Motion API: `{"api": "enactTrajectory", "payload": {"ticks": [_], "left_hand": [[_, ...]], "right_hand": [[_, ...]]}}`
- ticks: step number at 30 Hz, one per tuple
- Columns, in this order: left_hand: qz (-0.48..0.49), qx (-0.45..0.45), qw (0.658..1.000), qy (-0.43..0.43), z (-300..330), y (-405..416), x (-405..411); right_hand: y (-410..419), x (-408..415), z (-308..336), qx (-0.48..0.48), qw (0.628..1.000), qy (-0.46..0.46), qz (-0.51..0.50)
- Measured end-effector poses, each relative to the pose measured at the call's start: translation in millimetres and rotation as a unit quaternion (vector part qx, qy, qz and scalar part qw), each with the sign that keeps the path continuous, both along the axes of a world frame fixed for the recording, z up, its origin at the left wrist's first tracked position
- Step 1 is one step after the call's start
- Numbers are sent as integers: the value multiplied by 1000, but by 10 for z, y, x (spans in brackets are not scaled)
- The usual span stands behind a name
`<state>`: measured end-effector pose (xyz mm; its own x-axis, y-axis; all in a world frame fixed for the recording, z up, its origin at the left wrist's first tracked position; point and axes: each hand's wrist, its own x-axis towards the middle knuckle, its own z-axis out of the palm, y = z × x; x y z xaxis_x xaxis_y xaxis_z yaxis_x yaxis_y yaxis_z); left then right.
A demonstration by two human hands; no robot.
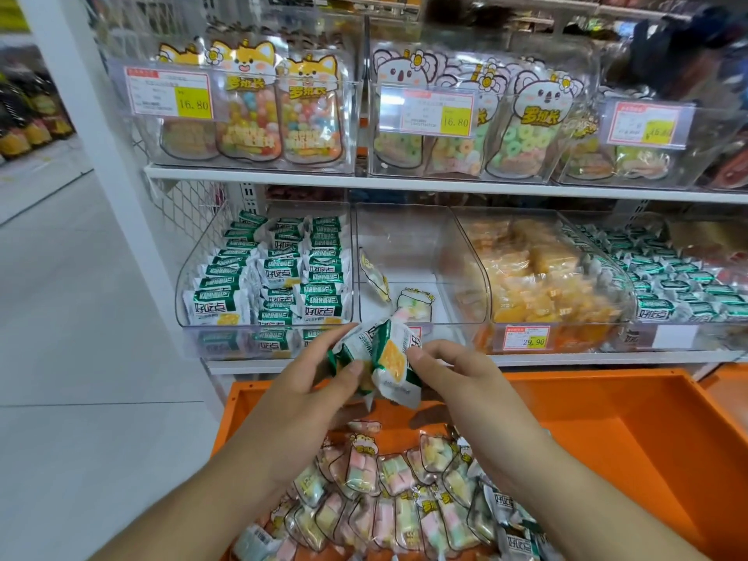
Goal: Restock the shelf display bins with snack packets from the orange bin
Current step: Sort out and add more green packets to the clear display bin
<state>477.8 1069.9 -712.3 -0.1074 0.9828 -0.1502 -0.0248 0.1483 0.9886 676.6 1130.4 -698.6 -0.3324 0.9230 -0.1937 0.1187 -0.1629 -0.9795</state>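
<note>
— Both hands busy?
— Yes. From the head view, your left hand [319, 382] and right hand [453, 370] curl their fingers round a bunch of green-and-white snack packets [380, 354], held above the orange bin [607, 402], just before the near-empty clear shelf bin [409, 253].
— More stock?
— Pastel packets [388, 496] lie in the orange bin.

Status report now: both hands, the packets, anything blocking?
Left hand and right hand grip green-white packets above orange bin. Middle display bin nearly empty. Nothing blocking.
</note>
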Motion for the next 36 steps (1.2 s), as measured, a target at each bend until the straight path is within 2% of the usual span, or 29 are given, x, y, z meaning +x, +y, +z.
{"api": "enactTrajectory", "payload": {"ticks": [4,6,9,14,19,24,29,33,36], "left_hand": [[4,4,999,52,26,9,-40],[6,1,997,73,68,-8,-27],[19,-13,998,51,50,-14,-21],[5,-66,993,-100,73,-12,-46],[2,-52,998,-40,115,-56,-198],[13,-42,996,-72,245,-52,-463],[26,-4,994,-103,326,106,-874],[16,28,999,-40,375,255,-1154],[16,21,998,59,360,365,-1345]], "right_hand": [[17,-14,39,95,992,-73,34],[29,-40,30,113,989,-77,55],[32,-84,14,88,992,-63,63],[10,-186,33,78,992,-59,85],[-14,-363,68,58,995,-28,81],[104,-534,115,-21,995,22,100],[281,-971,363,6,989,7,151],[617,-1357,481,66,981,-35,177],[866,-1571,541,101,971,-93,196]]}}
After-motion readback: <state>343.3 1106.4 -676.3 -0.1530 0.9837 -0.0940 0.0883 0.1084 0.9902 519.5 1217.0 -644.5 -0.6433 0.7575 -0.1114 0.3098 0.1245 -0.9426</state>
